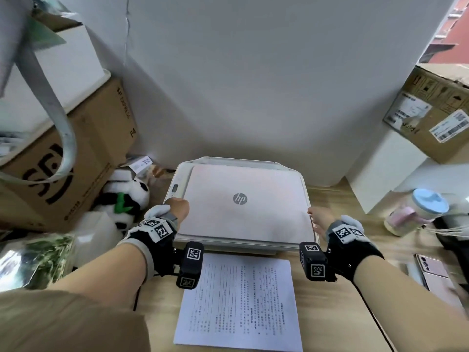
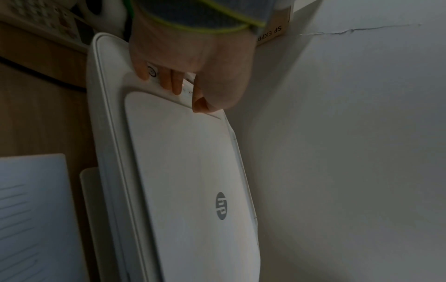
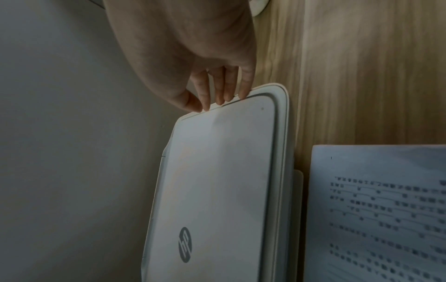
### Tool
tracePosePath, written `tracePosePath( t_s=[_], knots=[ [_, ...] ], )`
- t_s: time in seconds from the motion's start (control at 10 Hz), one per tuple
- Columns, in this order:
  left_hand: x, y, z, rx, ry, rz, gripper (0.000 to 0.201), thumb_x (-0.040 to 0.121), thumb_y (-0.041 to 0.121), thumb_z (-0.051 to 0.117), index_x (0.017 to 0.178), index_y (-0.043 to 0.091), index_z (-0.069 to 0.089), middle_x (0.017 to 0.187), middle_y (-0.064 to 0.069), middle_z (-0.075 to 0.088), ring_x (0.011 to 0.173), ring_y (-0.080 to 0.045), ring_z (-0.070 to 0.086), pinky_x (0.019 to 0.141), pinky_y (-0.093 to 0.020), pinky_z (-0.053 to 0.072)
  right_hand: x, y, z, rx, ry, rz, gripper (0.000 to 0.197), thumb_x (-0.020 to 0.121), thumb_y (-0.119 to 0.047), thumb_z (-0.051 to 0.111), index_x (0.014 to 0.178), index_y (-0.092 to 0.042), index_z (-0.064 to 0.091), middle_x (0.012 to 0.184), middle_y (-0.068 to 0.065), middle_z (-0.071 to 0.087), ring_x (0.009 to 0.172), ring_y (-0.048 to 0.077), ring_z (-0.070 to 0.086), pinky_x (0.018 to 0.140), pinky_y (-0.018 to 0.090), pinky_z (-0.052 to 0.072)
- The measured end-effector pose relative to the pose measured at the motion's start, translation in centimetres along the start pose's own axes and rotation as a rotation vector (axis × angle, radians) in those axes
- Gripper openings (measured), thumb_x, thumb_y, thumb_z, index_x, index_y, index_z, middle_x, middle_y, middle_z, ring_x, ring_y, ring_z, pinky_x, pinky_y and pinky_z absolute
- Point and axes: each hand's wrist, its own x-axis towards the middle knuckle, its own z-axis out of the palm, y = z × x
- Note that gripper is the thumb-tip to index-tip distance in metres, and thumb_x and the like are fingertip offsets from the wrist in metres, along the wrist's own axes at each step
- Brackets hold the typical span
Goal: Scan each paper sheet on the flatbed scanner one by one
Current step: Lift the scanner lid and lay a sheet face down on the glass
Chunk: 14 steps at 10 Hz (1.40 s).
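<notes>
A white HP flatbed scanner (image 1: 241, 204) sits on the wooden desk with its lid (image 2: 193, 171) down. My left hand (image 1: 181, 207) is at the lid's left edge. In the left wrist view its fingers (image 2: 177, 84) stand straight on the control strip, and the thumb touches the lid's corner. My right hand (image 1: 316, 219) is at the lid's right edge. There its straight fingertips (image 3: 226, 97) and thumb touch the rim of the lid (image 3: 217, 181). A printed paper sheet (image 1: 238, 303) lies flat on the desk in front of the scanner, also seen as the sheet (image 3: 386, 209).
Stacked cardboard boxes (image 1: 76, 158) and a panda plush (image 1: 124, 199) crowd the left side. At the right are a white block with a cardboard box (image 1: 431, 118) on top, a jar with a blue lid (image 1: 418, 212) and a phone (image 1: 434, 270). A white wall stands close behind the scanner.
</notes>
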Motion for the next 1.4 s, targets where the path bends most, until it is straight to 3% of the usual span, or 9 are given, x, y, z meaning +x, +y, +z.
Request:
tracePosePath(
  t_s=[0.1,0.2,0.3,0.4,0.5,0.7,1.0,1.3,1.4],
  knots=[
    [0.5,-0.8,0.2,-0.044,-0.039,-0.008,0.037,0.096,0.010,0.042,0.128,-0.006,0.052,0.126,-0.024,0.056,0.123,-0.037,0.050,0.079,-0.027,0.034,0.5,0.6,-0.1,-0.124,0.007,0.004,0.026,0.094,-0.015,0.044,0.068,-0.019,0.044,0.080,0.005,0.049,0.074,0.020,0.046,0.070,0.023,0.037],
    [1.1,-1.1,0.6,-0.080,-0.032,0.011,0.024,0.096,0.009,0.041,0.097,0.001,0.064,0.077,-0.005,0.051,0.100,-0.023,0.052,0.073,-0.025,0.036,0.0,0.4,0.0,-0.300,0.053,-0.021,0.019,0.095,-0.016,0.041,0.082,-0.007,0.052,0.097,0.011,0.049,0.078,0.025,0.049,0.057,0.020,0.031],
    [1.2,-1.0,0.0,-0.076,0.004,-0.046,0.022,0.092,0.010,0.044,0.070,0.006,0.050,0.074,-0.007,0.048,0.096,-0.021,0.049,0.078,-0.027,0.036,-0.5,-0.2,0.5,-0.360,0.059,-0.032,0.029,0.095,-0.015,0.044,0.112,0.002,0.060,0.114,0.019,0.058,0.110,0.033,0.055,0.074,0.028,0.041],
    [2.7,-1.0,-0.8,-0.162,-0.037,-0.031,0.042,0.086,0.024,0.051,0.114,-0.007,0.058,0.114,-0.024,0.059,0.111,-0.038,0.058,0.085,-0.033,0.045,-1.0,-0.9,0.5,-0.397,0.087,-0.021,0.029,0.094,-0.018,0.043,0.107,0.001,0.060,0.117,0.017,0.061,0.104,0.032,0.055,0.087,0.031,0.037],
    [1.0,1.6,-3.4,-0.313,-0.059,-0.008,0.034,0.091,0.021,0.049,0.102,-0.010,0.061,0.104,-0.027,0.062,0.069,-0.028,0.057,0.059,-0.029,0.045,-1.1,-2.2,-0.5,-0.265,0.107,-0.052,0.023,0.096,-0.019,0.042,0.100,-0.002,0.057,0.098,0.011,0.053,0.093,0.031,0.052,0.080,0.031,0.037],
    [1.1,7.0,-6.6,-0.621,0.062,0.089,0.039,0.094,0.025,0.033,0.063,0.013,0.055,0.046,0.003,0.058,0.039,-0.011,0.051,0.037,-0.013,0.036,-2.3,-6.3,-2.9,0.455,0.131,-0.231,0.028,0.096,-0.025,0.038,0.073,-0.019,0.052,0.077,0.010,0.064,0.059,0.018,0.058,0.050,0.021,0.050],
    [2.0,14.8,-5.6,-0.630,0.206,0.301,0.048,0.090,0.040,0.033,0.104,0.006,0.064,0.114,-0.022,0.061,0.095,-0.033,0.057,0.080,-0.040,0.045,-0.8,-12.9,-1.3,0.730,0.073,-0.429,0.036,0.101,-0.030,0.031,0.133,-0.017,0.040,0.113,0.005,0.062,0.108,0.020,0.055,0.074,0.030,0.046],
    [7.1,17.7,-3.1,-0.591,0.188,0.512,0.058,0.078,0.031,0.031,0.127,0.013,0.055,0.123,-0.011,0.061,0.115,-0.028,0.054,0.104,-0.041,0.040,2.8,-16.4,1.2,0.556,0.137,-0.405,0.064,0.090,-0.028,0.049,0.148,-0.020,0.022,0.142,0.000,0.043,0.130,0.019,0.042,0.112,0.045,0.032],
    [8.1,17.8,-2.7,-0.609,0.137,0.472,0.053,0.076,0.025,0.037,0.126,0.017,0.056,0.124,-0.007,0.061,0.115,-0.026,0.055,0.104,-0.044,0.041,3.4,-17.3,1.4,0.526,0.118,-0.408,0.063,0.092,-0.021,0.049,0.148,-0.017,0.020,0.125,-0.006,0.049,0.130,0.018,0.043,0.113,0.044,0.031]
  ],
)
